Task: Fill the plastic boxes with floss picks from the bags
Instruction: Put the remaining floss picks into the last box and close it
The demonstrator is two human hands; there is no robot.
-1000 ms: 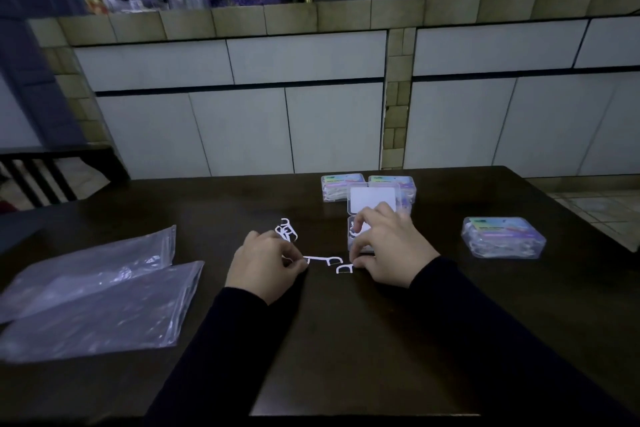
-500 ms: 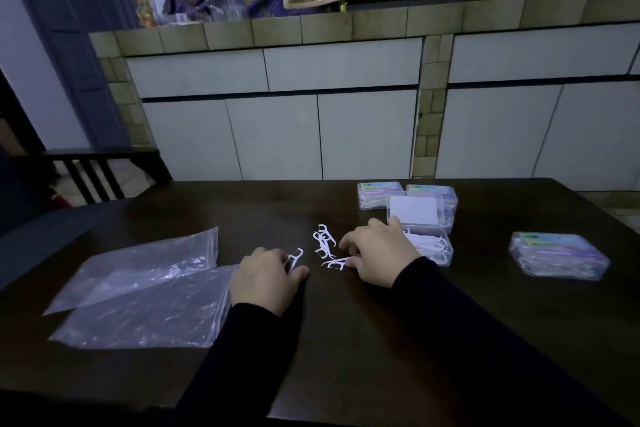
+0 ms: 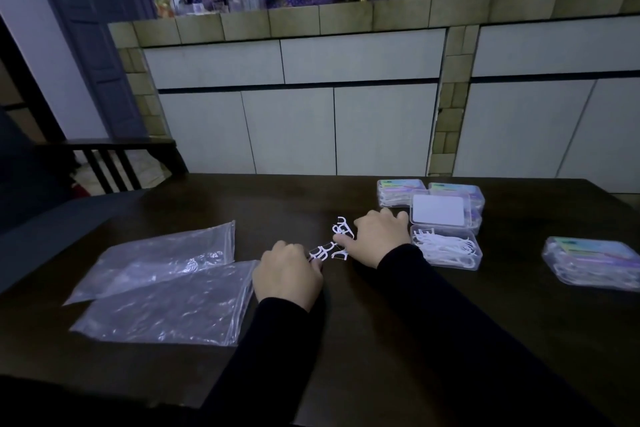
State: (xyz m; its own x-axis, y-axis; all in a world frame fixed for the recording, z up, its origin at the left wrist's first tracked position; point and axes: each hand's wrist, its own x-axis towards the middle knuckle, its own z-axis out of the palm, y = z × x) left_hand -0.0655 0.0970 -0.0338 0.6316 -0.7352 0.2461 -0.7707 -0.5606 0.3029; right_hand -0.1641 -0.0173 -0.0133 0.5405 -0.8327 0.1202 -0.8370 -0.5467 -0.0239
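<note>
Nearest the table's [image 3: 381, 340] front edge, the left hand [image 3: 287, 276] is curled, fingertips pinching a couple of floss picks [image 3: 320, 252]. Just beyond, the right hand [image 3: 379, 236] lies spread and flat, index finger pressing one of the loose picks [image 3: 341, 230] scattered between the two hands; these point every which way, no shared axis. The open box [image 3: 446, 250], part filled, sits immediately right of the right hand, long side across the table, so the right hand looks nearer for the drop. Two flat bags [image 3: 156, 288] lie toward the left edge; closed boxes [image 3: 398, 191] wait toward the far edge.
</note>
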